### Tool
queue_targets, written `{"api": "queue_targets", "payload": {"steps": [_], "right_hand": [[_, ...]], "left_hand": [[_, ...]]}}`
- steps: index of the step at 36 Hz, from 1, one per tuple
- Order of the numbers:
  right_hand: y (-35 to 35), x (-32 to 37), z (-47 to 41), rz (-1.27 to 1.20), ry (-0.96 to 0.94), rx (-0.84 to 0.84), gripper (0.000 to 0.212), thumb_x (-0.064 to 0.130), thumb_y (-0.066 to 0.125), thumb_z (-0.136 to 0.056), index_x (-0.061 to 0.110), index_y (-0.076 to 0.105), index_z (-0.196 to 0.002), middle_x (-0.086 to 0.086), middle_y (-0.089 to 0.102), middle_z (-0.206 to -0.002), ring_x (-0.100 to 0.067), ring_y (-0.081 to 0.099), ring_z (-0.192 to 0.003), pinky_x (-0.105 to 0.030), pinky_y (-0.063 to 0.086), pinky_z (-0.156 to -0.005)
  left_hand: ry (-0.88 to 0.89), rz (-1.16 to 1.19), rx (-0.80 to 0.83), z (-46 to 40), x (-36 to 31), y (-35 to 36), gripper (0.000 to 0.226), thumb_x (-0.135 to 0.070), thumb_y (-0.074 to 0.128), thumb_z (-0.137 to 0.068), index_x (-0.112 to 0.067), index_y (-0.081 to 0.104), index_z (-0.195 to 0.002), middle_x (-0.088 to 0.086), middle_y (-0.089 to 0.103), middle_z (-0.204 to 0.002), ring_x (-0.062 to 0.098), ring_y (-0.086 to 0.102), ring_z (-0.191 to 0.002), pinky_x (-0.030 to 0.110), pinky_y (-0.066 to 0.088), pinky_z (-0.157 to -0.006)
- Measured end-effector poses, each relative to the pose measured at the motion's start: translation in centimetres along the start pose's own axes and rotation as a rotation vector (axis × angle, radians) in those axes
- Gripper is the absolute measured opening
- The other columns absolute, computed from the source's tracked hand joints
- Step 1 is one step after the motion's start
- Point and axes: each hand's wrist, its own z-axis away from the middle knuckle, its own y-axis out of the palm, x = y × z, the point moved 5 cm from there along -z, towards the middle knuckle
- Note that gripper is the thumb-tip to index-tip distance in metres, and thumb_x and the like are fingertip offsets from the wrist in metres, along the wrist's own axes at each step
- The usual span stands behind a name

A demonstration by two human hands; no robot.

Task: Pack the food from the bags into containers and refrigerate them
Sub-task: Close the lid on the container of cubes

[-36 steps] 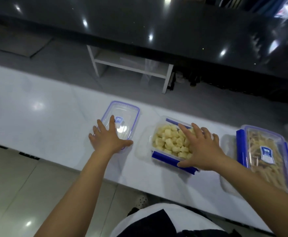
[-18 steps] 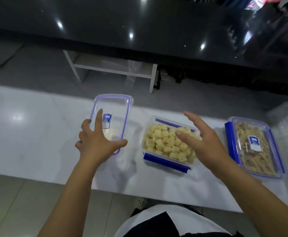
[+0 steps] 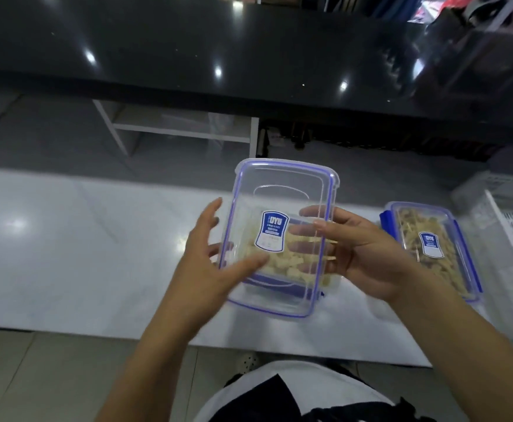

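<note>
A clear lid with a blue seal rim and a blue label is held in the air over the white counter. My left hand grips its left edge, thumb on top. My right hand holds its right edge, fingers underneath and seen through the plastic. Beneath the lid lies the open container of pale yellow food pieces, seen through it, its blue clip at the near side. A second container, closed with a blue-clipped lid, holds brownish strips to the right.
A white wire basket stands at the counter's right end. Beyond the counter is a grey floor with a white shelf unit under a long black glossy countertop. My white and black clothing shows at the bottom.
My left hand has lifted the lid off the counter and carried it right, over the food container. My right hand has left the container and taken the lid's right edge.
</note>
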Motion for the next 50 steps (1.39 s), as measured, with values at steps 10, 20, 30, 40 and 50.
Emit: {"api": "queue_targets", "payload": {"steps": [10, 20, 30, 40, 50], "right_hand": [[-0.9, 2.4, -1.0, 0.431, -0.02, -0.044, 0.059, 0.024, 0.075, -0.087, 0.025, 0.052, -0.141, -0.006, 0.072, -0.119, -0.029, 0.073, -0.097, -0.047, 0.062, -0.077], [2.1, -0.2, 0.9, 1.163, -0.2, -0.122, 0.121, 0.088, 0.071, -0.047, 0.071, -0.003, -0.142, 0.025, 0.005, -0.162, -0.017, 0.02, -0.15, -0.055, 0.035, -0.113], [-0.4, -0.1, 0.5, 1.135, -0.209, -0.187, 0.121, 0.078, 0.078, -0.046, 0.071, 0.003, -0.141, 0.029, 0.006, -0.154, -0.023, 0.035, -0.14, -0.054, 0.046, -0.105], [-7.3, 2.9, 2.1, 1.626, -0.107, -0.166, 0.117, 0.077, 0.071, -0.046, 0.073, 0.003, -0.141, 0.014, 0.005, -0.161, -0.03, 0.034, -0.141, -0.051, 0.04, -0.109], [-10.9, 1.0, 3.5, 2.004, 0.128, 0.097, 0.113, 0.085, 0.056, -0.048, 0.077, -0.018, -0.133, 0.011, -0.012, -0.164, -0.024, 0.005, -0.151, -0.05, 0.015, -0.119]], "left_hand": [[-0.09, 0.607, 0.204, -0.2, -0.5, 0.2, 0.055, -0.017, 0.073, -0.08, -0.026, 0.058, -0.131, 0.012, 0.074, -0.12, 0.034, 0.072, -0.107, 0.046, 0.062, -0.07], [-0.003, 0.719, 0.047, 0.3, -0.4, 5.3, 0.04, -0.005, 0.069, -0.089, -0.025, 0.055, -0.121, 0.009, 0.076, -0.115, 0.031, 0.074, -0.104, 0.041, 0.062, -0.067], [0.007, 0.761, 0.102, 0.5, -0.7, 7.5, 0.053, -0.019, 0.082, -0.075, -0.022, 0.055, -0.12, 0.008, 0.075, -0.117, 0.03, 0.073, -0.105, 0.038, 0.062, -0.072], [-0.062, 0.284, -0.256, -2.4, 5.1, 1.9, 0.039, -0.023, 0.073, -0.092, -0.045, 0.06, -0.121, -0.016, 0.062, -0.128, 0.007, 0.059, -0.118, 0.019, 0.047, -0.079], [-0.352, 0.376, -0.031, -2.3, 11.7, 3.3, 0.053, -0.004, 0.065, -0.092, -0.04, 0.059, -0.131, 0.002, 0.064, -0.129, 0.026, 0.071, -0.109, 0.046, 0.061, -0.089]]}}
